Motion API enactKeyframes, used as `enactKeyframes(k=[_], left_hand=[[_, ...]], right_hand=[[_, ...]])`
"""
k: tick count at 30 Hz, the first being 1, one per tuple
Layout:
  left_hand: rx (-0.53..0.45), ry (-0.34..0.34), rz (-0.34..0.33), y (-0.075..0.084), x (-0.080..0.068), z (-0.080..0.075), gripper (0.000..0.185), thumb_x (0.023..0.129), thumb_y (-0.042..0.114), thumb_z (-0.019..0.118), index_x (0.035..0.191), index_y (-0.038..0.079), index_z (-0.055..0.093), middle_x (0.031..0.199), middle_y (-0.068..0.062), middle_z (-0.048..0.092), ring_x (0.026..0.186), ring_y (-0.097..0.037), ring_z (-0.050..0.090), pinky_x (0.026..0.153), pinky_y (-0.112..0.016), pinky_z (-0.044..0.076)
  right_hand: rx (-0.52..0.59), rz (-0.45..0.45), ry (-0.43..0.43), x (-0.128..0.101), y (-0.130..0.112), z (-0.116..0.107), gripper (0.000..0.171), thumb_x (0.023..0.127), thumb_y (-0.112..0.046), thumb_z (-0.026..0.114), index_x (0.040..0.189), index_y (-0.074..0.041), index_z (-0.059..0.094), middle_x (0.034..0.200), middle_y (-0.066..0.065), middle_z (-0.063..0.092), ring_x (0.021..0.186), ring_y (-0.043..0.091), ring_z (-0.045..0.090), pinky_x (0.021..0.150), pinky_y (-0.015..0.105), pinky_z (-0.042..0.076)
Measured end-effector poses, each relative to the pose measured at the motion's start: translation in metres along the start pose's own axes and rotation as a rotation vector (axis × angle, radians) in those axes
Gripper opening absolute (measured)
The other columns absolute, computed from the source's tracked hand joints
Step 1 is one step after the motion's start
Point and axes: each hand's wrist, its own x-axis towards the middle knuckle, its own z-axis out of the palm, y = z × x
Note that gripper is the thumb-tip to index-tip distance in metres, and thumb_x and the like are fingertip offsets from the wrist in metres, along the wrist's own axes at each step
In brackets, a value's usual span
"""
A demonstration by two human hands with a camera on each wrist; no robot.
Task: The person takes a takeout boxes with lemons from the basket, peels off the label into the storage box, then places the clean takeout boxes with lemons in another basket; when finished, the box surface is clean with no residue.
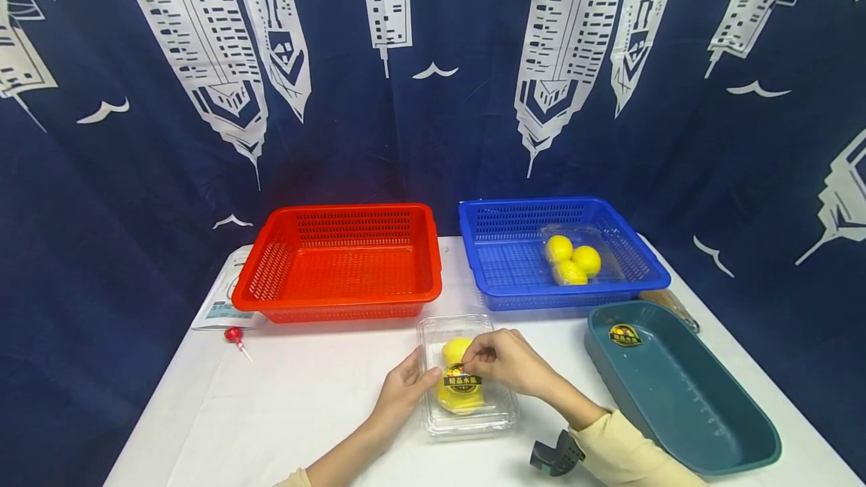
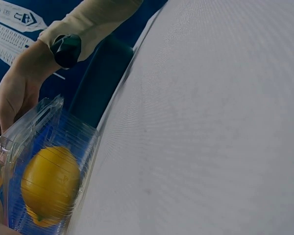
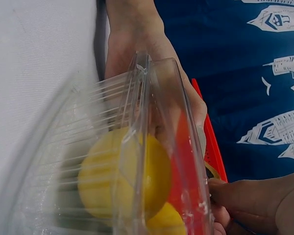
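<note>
A clear plastic clamshell box [image 1: 497, 415] with yellow lemons [image 1: 457, 350] inside lies on the white table [image 1: 304, 404] near the front edge. My left hand [image 1: 421, 380] grips the box's left side, thumb against its wall. My right hand [image 1: 471, 358] pinches the edge of the black-and-yellow label sticker [image 1: 462, 379] on the lid. The left wrist view shows the box [image 2: 44, 122], one lemon [image 2: 51, 183] and the right hand [image 2: 14, 93] on top. In the right wrist view the left hand [image 3: 137, 44] is curled around the far side of the box [image 3: 157, 98], with a lemon [image 3: 122, 171] inside.
An empty red basket [image 1: 338, 261] and a blue basket [image 1: 514, 254] stand side by side at the back. The blue one holds another clamshell of lemons [image 1: 571, 260]. A teal tray [image 1: 683, 397] with a sticker [image 1: 625, 334] inside lies on the right. A small red object [image 1: 233, 334] and a packet [image 1: 219, 310] lie at the left.
</note>
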Motion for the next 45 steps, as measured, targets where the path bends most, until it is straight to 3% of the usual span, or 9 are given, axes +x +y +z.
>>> enactKeyframes(k=[5, 45], left_hand=[[0.007, 0.001, 0.008, -0.0004, 0.0005, 0.0001, 0.077, 0.095, 0.031, 0.060, 0.148, -0.012, 0.023, 0.154, -0.029, 0.025, 0.143, -0.044, 0.028, 0.116, -0.049, 0.027], [0.007, -0.008, 0.013, 0.0028, -0.0012, 0.0003, 0.075, 0.095, 0.029, 0.060, 0.148, -0.011, 0.025, 0.153, -0.028, 0.028, 0.142, -0.042, 0.030, 0.116, -0.049, 0.028]], right_hand=[[0.006, 0.014, 0.006, -0.0003, -0.0001, 0.0005, 0.006, 0.082, -0.011, 0.073, 0.077, -0.015, 0.072, 0.069, -0.010, 0.067, 0.060, -0.003, 0.051, 0.059, 0.016, 0.046], [0.173, 0.070, -0.048, 0.0001, 0.0029, -0.0024, 0.006, 0.084, -0.004, 0.066, 0.083, -0.005, 0.072, 0.076, 0.000, 0.070, 0.066, 0.004, 0.057, 0.063, 0.017, 0.052]])
